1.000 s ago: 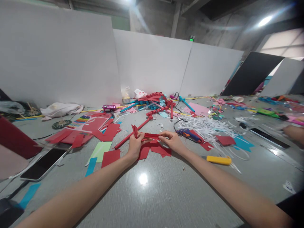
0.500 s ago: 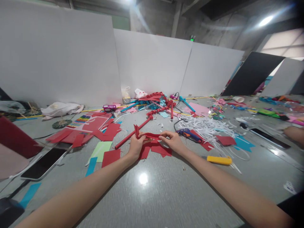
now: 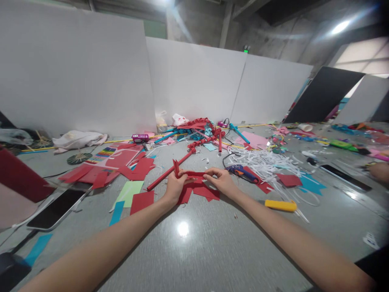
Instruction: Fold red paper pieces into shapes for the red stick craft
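Note:
Between my two hands a folded red paper strip (image 3: 195,174) is held level, just above the table. My left hand (image 3: 175,187) pinches its left end, where folded red flaps stand up beyond the fingers. The fingertips of my right hand (image 3: 220,180) are closed on the right end. Under the strip lie red paper pieces (image 3: 206,192), partly hidden by my hands. A red paper tube (image 3: 164,175) rests just beyond my left hand. To the right of my right hand lies a blue glue gun (image 3: 243,173) with a dark cord.
White paper shreds (image 3: 270,162) spread at the right, near a yellow-handled cutter (image 3: 280,205). Phones lie at the left (image 3: 57,209) and right (image 3: 345,177). A heap of red and blue paper chains (image 3: 200,125) sits before the white boards (image 3: 194,81). Another person's hand (image 3: 379,171) shows at the right edge.
My hands keep nearly the same pose on the red strip; its upright flaps have shifted slightly to the right. The other person's hand at the right edge has moved slightly.

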The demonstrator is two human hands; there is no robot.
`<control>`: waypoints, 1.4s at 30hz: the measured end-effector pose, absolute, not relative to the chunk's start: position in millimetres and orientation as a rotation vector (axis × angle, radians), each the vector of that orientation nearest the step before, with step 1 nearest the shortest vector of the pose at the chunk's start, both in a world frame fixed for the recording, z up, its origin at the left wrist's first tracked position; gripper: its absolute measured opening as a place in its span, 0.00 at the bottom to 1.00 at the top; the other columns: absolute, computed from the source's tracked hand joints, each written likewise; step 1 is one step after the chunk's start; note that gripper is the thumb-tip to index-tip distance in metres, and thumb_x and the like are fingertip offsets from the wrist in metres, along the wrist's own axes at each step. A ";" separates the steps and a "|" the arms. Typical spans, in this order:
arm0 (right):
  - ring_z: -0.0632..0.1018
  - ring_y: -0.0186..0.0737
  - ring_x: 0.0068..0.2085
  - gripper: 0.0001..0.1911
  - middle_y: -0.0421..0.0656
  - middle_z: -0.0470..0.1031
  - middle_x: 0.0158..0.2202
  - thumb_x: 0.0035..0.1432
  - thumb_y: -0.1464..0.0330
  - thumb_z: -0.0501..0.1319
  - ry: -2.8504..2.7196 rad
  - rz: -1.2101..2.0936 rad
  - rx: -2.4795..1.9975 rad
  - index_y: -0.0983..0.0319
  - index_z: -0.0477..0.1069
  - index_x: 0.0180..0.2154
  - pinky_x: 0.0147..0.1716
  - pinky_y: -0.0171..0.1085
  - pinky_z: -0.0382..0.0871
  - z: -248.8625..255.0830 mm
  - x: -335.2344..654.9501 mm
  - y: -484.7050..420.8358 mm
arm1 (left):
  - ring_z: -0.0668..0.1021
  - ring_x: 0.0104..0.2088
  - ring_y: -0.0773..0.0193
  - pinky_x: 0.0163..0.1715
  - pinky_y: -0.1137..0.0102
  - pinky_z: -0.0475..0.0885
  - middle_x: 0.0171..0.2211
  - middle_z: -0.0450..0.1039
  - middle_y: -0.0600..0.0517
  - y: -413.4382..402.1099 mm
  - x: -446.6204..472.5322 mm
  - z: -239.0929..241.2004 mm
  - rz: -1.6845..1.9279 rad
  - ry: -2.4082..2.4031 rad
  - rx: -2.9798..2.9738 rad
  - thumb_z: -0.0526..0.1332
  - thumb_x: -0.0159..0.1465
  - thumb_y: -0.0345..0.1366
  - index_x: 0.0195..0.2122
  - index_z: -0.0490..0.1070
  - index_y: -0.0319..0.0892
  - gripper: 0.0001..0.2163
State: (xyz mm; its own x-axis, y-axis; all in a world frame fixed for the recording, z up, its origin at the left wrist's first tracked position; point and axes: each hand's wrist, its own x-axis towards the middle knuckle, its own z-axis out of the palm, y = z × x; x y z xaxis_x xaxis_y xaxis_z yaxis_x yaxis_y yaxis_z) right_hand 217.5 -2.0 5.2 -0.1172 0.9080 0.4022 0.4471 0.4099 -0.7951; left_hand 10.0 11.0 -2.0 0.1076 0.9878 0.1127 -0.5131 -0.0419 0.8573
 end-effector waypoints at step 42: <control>0.81 0.45 0.36 0.09 0.45 0.82 0.35 0.64 0.62 0.62 -1.850 0.480 -0.974 0.59 0.79 0.37 0.40 0.41 0.74 7.1 218.6 -13.8 | 0.82 0.33 0.59 0.36 0.61 0.81 0.31 0.77 0.51 10.2 9.0 -1.0 1.432 0.710 0.989 0.67 0.53 0.31 0.30 0.56 0.44 0.16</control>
